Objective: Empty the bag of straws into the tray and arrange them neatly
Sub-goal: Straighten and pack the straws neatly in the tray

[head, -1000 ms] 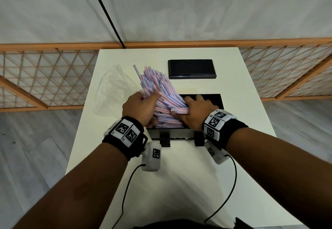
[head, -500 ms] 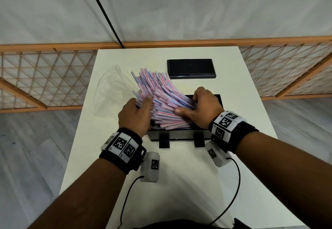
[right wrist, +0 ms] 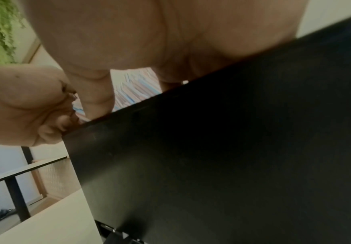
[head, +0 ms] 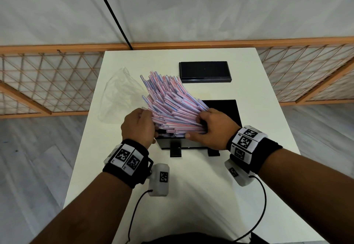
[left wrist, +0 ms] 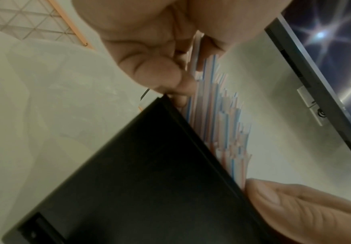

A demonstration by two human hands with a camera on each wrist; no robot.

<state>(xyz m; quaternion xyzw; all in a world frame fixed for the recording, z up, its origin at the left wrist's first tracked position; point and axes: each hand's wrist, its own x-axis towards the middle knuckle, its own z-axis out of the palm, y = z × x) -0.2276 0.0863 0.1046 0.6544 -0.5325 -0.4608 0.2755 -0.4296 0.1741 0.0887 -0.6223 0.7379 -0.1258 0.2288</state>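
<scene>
A white table (head: 191, 196) stands against a pale wall, with an orange lattice fence (head: 47, 83) running behind it and grey plank flooring on either side. Near the middle of the table sits a black tray (head: 228, 109), its near wall facing the person and two small black feet showing under that wall. A thick bundle of pink, blue and white striped straws (head: 172, 108) lies half in the tray: its near ends rest inside, while the far ends fan out up and to the left, past the tray's left edge. The left hand (head: 138, 127) is at the bundle's left side, fingers curled round some of the straws just above the tray's near left corner, as the left wrist view shows. The right hand (head: 210, 130) is at the right side of the bundle, fingers bent over the straw ends and thumb stretched along the near wall. The empty clear plastic bag (head: 120, 96) lies crumpled on the table to the left of the straws. A black rectangular lid (head: 205, 71) lies flat at the far side, apart from the tray. Both wrists wear black bands with printed markers.
</scene>
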